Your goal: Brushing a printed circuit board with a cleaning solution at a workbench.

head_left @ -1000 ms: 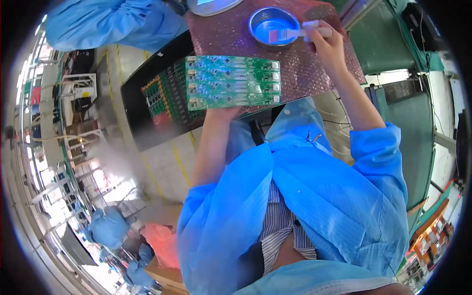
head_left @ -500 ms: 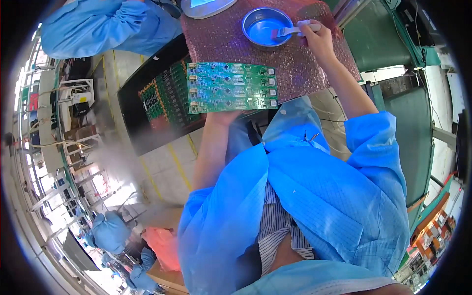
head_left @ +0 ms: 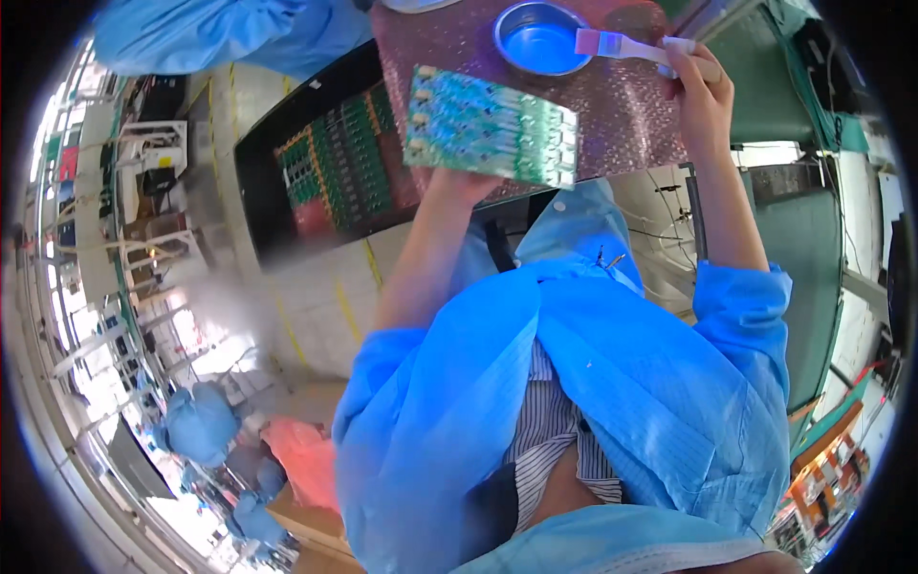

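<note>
The left hand (head_left: 466, 182) holds a green circuit board (head_left: 490, 140) up from below. The right hand (head_left: 701, 91) is closed around a brush (head_left: 626, 47), its bristles beside the blue bowl (head_left: 539, 38).

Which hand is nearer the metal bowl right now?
Right. The right hand holds a brush whose bristles reach the metal bowl rim; the left hand is lower, under the green circuit board.

1. The left hand (head_left: 466, 184) is raised, mostly hidden, its bare forearm rising from a blue sleeve.
2. The right hand (head_left: 701, 91) is lifted higher and farther out, fingers curled closed in a pinch grip.
3. Both elbows are bent, with the forearms well apart.
</note>
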Demonstrator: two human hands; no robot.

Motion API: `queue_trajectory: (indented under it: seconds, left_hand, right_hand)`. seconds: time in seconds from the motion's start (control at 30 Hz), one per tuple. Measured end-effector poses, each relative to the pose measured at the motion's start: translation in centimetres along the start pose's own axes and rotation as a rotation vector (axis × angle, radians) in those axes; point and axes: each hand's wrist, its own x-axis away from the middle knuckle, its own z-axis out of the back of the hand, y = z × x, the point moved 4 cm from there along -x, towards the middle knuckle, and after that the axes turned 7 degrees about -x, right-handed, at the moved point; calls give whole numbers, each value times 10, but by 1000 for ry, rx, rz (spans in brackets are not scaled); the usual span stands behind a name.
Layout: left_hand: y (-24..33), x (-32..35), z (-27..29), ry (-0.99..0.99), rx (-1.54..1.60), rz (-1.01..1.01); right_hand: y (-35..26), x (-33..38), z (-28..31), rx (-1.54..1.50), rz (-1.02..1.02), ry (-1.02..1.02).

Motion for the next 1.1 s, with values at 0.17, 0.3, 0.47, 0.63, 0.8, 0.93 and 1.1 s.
queue_trajectory:
  seconds: [0.17, 0.3, 0.47, 0.63, 0.8, 0.93, 1.1]
  left_hand:
    - [-2, -13, -14, -41, 12, 49]
    - [-2, -15, -19, -67, -36, 55]
    - [1, -4, -31, -160, -21, 64]
    - [5, 1, -34, -171, -31, 58]
    - [6, 2, -32, -149, -58, 15]
    - [4, 2, -25, -63, -45, 36]
    - [-1, -5, -16, -174, -107, 58]
  right_hand:
    - [-30, 59, -65, -67, 42, -301]
    - [-45, 77, -96, 109, 340, -657]
    - [-43, 87, -110, 93, 454, -753]
    - [-39, 91, -116, 155, 495, -823]
    - [-41, 87, -114, 170, 413, -899]
    - [-50, 84, -112, 221, 434, -883]
    - [-57, 88, -125, 89, 531, -866]
